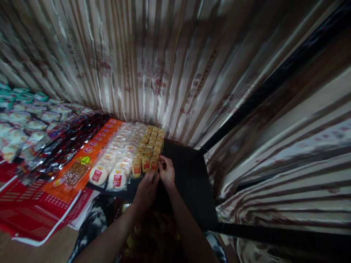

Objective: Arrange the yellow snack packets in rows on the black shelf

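The small yellow packets [150,148] lie in about three short rows on the black desk [192,182], running from the striped curtain [153,65] at the far edge toward the person. Each packet is yellow with a red label; they overlap like tiles, so I cannot count them exactly, perhaps eight to ten in each row. The nearest packet [154,163] of the right row is at the front end of the rows, and both hands meet on it. The right hand [166,171] pinches its right side with fingers closed on it. The left hand [146,190] touches its lower edge; the picture is dark there, so I cannot tell if these fingers grip or only press.

To the right of the rows the black desk is bare up to its right edge and its far right corner, where the curtain hangs close. This is the only open room beside the hands.

To the left of the yellow rows lie two rows of round white cakes [115,164] in clear wrappers with red labels, then one row of orange packets [90,149], then dark shiny packets [68,142]. A red printed sheet [35,208] lies at the near left.
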Tool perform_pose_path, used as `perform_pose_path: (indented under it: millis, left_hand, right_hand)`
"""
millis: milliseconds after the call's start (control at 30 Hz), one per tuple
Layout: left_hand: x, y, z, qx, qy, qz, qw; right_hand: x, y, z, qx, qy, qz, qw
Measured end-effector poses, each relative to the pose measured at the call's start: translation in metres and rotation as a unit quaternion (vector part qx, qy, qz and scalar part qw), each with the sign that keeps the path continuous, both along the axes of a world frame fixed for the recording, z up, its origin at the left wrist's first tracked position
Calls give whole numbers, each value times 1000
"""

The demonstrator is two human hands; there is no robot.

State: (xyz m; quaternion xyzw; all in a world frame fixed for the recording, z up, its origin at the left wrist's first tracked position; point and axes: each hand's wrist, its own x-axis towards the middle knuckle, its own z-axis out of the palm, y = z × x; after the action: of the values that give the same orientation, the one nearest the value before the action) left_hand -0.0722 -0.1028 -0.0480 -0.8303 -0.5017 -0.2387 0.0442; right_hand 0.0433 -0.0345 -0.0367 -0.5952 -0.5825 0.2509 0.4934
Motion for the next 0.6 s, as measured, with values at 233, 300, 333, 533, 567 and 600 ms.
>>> perform_pose_path:
  millis: [233, 300, 333, 533, 567, 600]
  left_hand:
    - [-2, 1, -5, 16, 1, -8, 1000]
    - [0, 3, -7, 10, -2, -11, 1000]
    - [0, 3, -6, 10, -6, -10, 1000]
    - [-13, -8, 27, 77, -115, -3, 990]
    - [-21, -15, 37, 89, -144, 15, 985]
    - [-29, -22, 47, 97, -167, 33, 981]
  right_hand:
    - [-1, 2, 0, 13, -11, -7, 1000]
    - [-2, 2, -2, 19, -21, -11, 1000]
    - [-2, 3, -3, 20, -29, -9, 999]
    - [2, -6, 8, 69, -29, -37, 997]
    - [4, -11, 12, 80, -20, -48, 995]
    - [8, -17, 16, 86, -10, -56, 995]
